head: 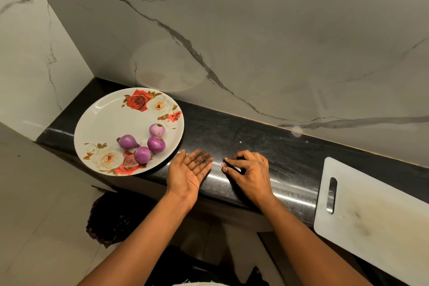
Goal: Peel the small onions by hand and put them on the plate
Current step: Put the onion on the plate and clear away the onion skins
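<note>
Four onions (142,155) lie on the plate (111,121), all of them bare of dry skin and shining purple. They sit bunched on the side of the plate nearest my left hand (189,170). Two of them touch, and the other two lie just beside those. The plate is white with red and cream roses printed on it. It stands on the black desk (255,137) just to the left of that hand, with its rim close to the thumb.

I see the left hand turned palm up at the front edge of the desk, fingers straight and together, holding nothing. Its fingertips look smudged dark.

Close to the right of it is my right hand (249,169), knuckles up and fingers curled. Its thumb and forefinger pinch a tiny pink scrap (223,164) that lies on the desk between the two hands. The scrap is too small for me to say more than that it looks like onion skin.

Well to the right of the right hand a white cutting board (376,211) lies on the desk with a slot (332,195) cut in its near end. It overhangs the front edge. Beyond both hands rises a pale marble wall (255,30) with grey veins. Below the desk, left of the left forearm, sits a dark crumpled bag (111,220).
</note>
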{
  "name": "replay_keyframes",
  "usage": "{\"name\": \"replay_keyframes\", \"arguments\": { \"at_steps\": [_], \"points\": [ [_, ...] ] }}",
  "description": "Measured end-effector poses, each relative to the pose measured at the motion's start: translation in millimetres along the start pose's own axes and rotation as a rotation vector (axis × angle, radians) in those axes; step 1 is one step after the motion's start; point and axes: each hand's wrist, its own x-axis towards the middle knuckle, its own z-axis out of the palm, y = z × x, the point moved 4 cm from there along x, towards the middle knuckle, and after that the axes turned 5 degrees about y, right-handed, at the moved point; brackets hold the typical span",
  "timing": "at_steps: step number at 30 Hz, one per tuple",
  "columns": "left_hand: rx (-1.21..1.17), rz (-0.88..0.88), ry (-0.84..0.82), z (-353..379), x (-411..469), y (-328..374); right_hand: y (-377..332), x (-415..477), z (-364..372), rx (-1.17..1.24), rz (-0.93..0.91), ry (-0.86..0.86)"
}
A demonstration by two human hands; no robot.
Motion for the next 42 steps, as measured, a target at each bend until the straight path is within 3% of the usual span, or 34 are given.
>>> {"name": "replay_keyframes", "arguments": {
  "at_steps": [11, 14, 16, 20, 23, 31, 37, 42],
  "points": [
    [0.028, 0.000, 0.018, 1.0, 1.3, 1.5, -16.7, -4.5, 1.1, -0.188, -0.104, 0.076],
    [0.025, 0.006, 0.021, -1.0, -1.7, 3.9, -26.1, 0.7, -1.3, -0.301, -0.168, 0.008],
    [0.021, 0.004, 0.020, -1.5, -3.9, 5.0, -23.1, 8.0, -0.4, -0.220, -0.083, -0.084],
    [0.002, -0.029, 0.017, 1.6, -9.8, 2.5, -20.4, 18.5, -11.3, 0.222, 0.163, -0.158],
    [-0.033, -0.070, -0.009, 9.1, -16.5, -3.1, -37.2, 20.2, -21.4, 0.414, 0.167, -0.160],
    [-0.108, -0.156, -0.122, 21.7, -20.9, -10.3, -82.5, 8.6, -19.5, 0.107, -0.174, -0.234],
    [-0.125, -0.125, -0.103, 16.2, -18.7, -2.4, -78.2, 4.7, -28.9, 0.166, -0.066, -0.123],
    [-0.133, -0.055, -0.021, 4.8, -12.7, 4.2, -38.3, -22.8, -30.9, -0.275, -0.074, -0.213]
  ]
}}
